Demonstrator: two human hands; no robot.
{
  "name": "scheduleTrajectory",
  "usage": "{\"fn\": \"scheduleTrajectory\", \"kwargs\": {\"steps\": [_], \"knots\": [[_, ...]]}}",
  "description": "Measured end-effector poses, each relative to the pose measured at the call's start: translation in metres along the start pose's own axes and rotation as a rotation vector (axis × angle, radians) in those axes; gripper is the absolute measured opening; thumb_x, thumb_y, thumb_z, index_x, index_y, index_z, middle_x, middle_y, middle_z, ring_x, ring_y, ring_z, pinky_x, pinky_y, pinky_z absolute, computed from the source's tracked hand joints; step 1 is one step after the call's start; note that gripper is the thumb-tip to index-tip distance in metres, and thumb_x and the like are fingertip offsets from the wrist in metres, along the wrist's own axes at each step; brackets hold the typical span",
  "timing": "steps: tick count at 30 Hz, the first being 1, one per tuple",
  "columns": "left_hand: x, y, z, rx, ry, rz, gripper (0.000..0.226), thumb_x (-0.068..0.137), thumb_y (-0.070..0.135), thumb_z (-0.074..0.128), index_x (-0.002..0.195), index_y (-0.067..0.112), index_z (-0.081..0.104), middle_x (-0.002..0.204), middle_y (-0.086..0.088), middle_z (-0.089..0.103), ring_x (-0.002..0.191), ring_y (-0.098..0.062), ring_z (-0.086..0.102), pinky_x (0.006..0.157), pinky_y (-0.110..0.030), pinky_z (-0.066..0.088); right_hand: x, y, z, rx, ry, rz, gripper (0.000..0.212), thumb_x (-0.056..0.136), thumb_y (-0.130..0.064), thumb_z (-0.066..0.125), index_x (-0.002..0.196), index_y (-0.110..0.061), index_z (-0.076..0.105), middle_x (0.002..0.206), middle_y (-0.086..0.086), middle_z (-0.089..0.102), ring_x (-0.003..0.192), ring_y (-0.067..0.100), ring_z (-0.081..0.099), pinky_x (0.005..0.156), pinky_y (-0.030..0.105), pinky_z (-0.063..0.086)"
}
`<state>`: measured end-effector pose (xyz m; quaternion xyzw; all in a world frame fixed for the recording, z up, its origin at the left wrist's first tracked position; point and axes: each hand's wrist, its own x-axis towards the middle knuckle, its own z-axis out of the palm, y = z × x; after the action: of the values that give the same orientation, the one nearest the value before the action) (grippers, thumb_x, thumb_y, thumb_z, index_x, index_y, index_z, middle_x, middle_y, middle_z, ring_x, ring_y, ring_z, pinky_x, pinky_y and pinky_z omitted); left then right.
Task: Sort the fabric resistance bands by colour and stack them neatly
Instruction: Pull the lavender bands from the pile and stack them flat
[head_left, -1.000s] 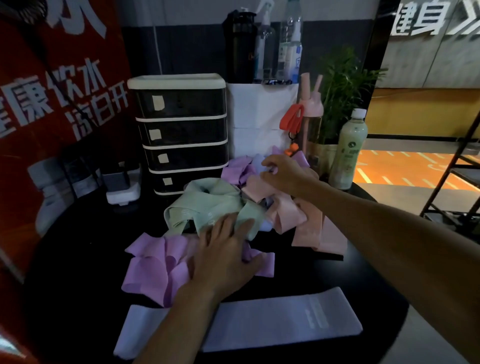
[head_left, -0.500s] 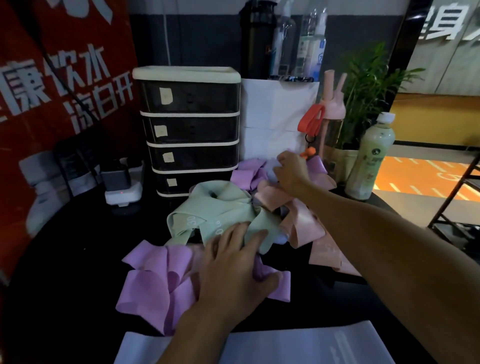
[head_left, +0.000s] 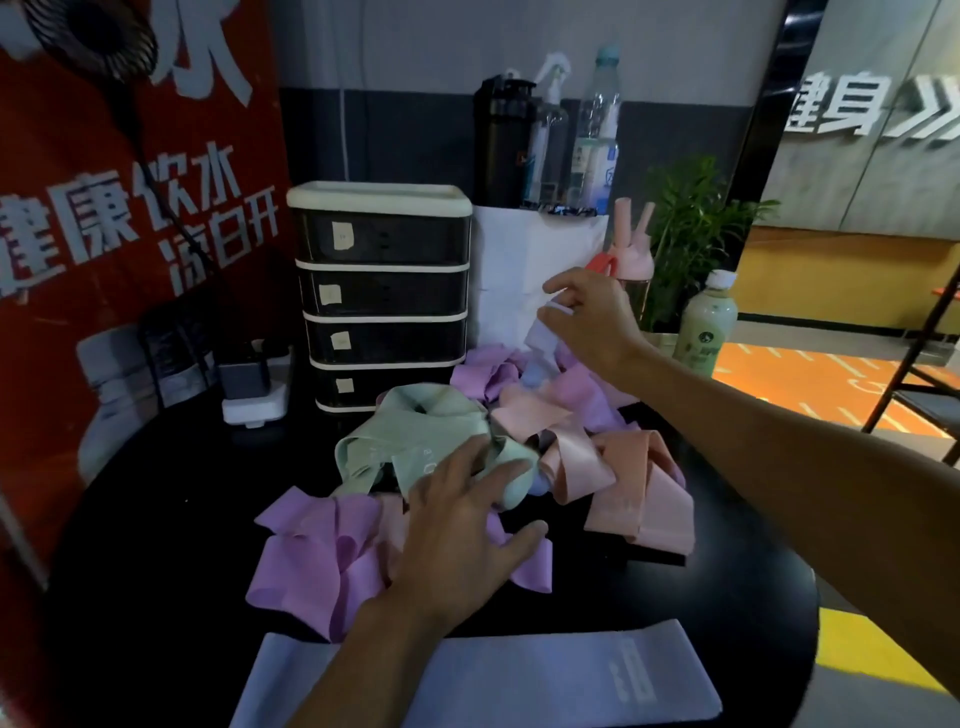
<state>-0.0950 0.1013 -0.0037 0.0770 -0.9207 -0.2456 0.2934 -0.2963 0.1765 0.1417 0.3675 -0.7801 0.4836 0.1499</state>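
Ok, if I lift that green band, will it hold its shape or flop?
Probably floppy: the green band lies crumpled in soft loops and folds. Likely light too, since the pale band that the right hand pinches hangs limp. It may drag neighbours along, as it lies against the pink bands.

The left hand (head_left: 457, 525) lies palm down, low in the middle of the view. Its fingers are straight and spread, the thumb is splayed to the right, and its forearm runs in from the bottom edge. The right hand (head_left: 589, 322) is raised farther out, thumb and fingertips pinching a pale band (head_left: 540, 343), its bare forearm stretching in from the lower right.
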Motion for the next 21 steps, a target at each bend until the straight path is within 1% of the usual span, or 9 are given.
{"fn": "scheduleTrajectory", "kwargs": {"steps": [2, 4, 6, 8, 11, 15, 17, 19, 21], "knots": [[0.003, 0.009, -0.007, -0.096, 0.074, 0.049, 0.056, 0.078, 0.059, 0.059, 0.130, 0.043, 0.052, 0.146, 0.011, 0.042, 0.138, -0.011, 0.038, 0.111, -0.040, 0.033, -0.007, -0.011, -0.012, 0.060, 0.019, 0.011, 0.019, 0.084, -0.005, 0.068, 0.101, -0.012, 0.064, 0.072, -0.001, 0.058, 0.064, 0.014, 0.055, 0.058, 0.027, 0.049], [0.009, 0.019, -0.016, -0.160, 0.130, 0.100, 0.049, 0.080, 0.052, 0.061, 0.126, 0.037, 0.055, 0.139, 0.008, 0.050, 0.131, -0.016, 0.048, 0.105, -0.047, 0.042, -0.017, -0.023, -0.024, 0.109, 0.041, 0.008, 0.014, 0.084, -0.002, 0.068, 0.093, -0.013, 0.065, 0.074, -0.003, 0.057, 0.068, 0.012, 0.055, 0.061, 0.024, 0.048], [0.017, 0.029, -0.029, -0.207, 0.184, 0.126, 0.048, 0.081, 0.048, 0.061, 0.124, 0.027, 0.060, 0.133, 0.006, 0.055, 0.125, -0.017, 0.053, 0.102, -0.047, 0.046, -0.026, -0.038, -0.037, 0.132, 0.072, -0.001, 0.011, 0.085, -0.001, 0.068, 0.090, -0.010, 0.068, 0.078, -0.002, 0.062, 0.069, 0.008, 0.055, 0.063, 0.017, 0.048], [0.028, 0.041, -0.047, -0.239, 0.240, 0.144, 0.047, 0.082, 0.042, 0.065, 0.122, 0.018, 0.063, 0.127, 0.007, 0.057, 0.119, -0.014, 0.055, 0.103, -0.034, 0.045, -0.034, -0.056, -0.051, 0.171, 0.113, 0.004, 0.012, 0.085, 0.000, 0.068, 0.097, -0.002, 0.070, 0.084, 0.004, 0.064, 0.068, 0.003, 0.055, 0.062, 0.008, 0.047], [0.047, 0.061, -0.076, -0.291, 0.294, 0.157, 0.041, 0.084, 0.022, 0.073, 0.122, 0.014, 0.063, 0.119, 0.006, 0.058, 0.109, -0.007, 0.055, 0.095, -0.017, 0.043, -0.043, -0.081, -0.068, 0.246, 0.132, 0.028, 0.015, 0.086, -0.002, 0.068, 0.101, -0.003, 0.070, 0.082, -0.001, 0.062, 0.067, -0.002, 0.055, 0.059, 0.005, 0.047], [0.064, 0.086, -0.111, -0.373, 0.315, 0.141, 0.042, 0.088, 0.017, 0.074, 0.127, 0.018, 0.059, 0.122, 0.005, 0.059, 0.107, -0.004, 0.056, 0.085, -0.007, 0.041, -0.057, -0.108, -0.082, 0.336, 0.072, 0.040, 0.016, 0.087, -0.005, 0.068, 0.103, -0.008, 0.070, 0.086, 0.003, 0.066, 0.071, 0.006, 0.062, 0.061, 0.012, 0.052], [0.069, 0.094, -0.122, -0.399, 0.338, 0.156, 0.041, 0.089, 0.018, 0.073, 0.128, 0.020, 0.059, 0.122, 0.007, 0.061, 0.105, -0.005, 0.058, 0.083, -0.011, 0.045, -0.063, -0.119, -0.085, 0.418, 0.042, 0.052, 0.017, 0.087, -0.004, 0.068, 0.104, -0.007, 0.070, 0.090, 0.007, 0.069, 0.077, 0.011, 0.067, 0.068, 0.017, 0.055], [0.070, 0.099, -0.132, -0.425, 0.370, 0.170, 0.036, 0.090, 0.018, 0.072, 0.124, 0.021, 0.062, 0.118, 0.009, 0.063, 0.102, -0.007, 0.061, 0.079, -0.013, 0.047, -0.070, -0.129, -0.087, 0.508, 0.007, 0.066, 0.013, 0.087, -0.003, 0.067, 0.100, -0.006, 0.070, 0.094, 0.013, 0.071, 0.086, 0.020, 0.072, 0.078, 0.028, 0.059], [0.070, 0.102, -0.139, -0.437, 0.400, 0.199, 0.030, 0.091, 0.015, 0.070, 0.121, 0.018, 0.065, 0.112, 0.008, 0.067, 0.099, -0.009, 0.063, 0.078, -0.018, 0.050, -0.078, -0.138, -0.089, 0.604, -0.050, 0.067, 0.010, 0.092, -0.001, 0.060, 0.096, 0.001, 0.069, 0.093, 0.018, 0.072, 0.090, 0.027, 0.072, 0.083, 0.033, 0.059]]}}
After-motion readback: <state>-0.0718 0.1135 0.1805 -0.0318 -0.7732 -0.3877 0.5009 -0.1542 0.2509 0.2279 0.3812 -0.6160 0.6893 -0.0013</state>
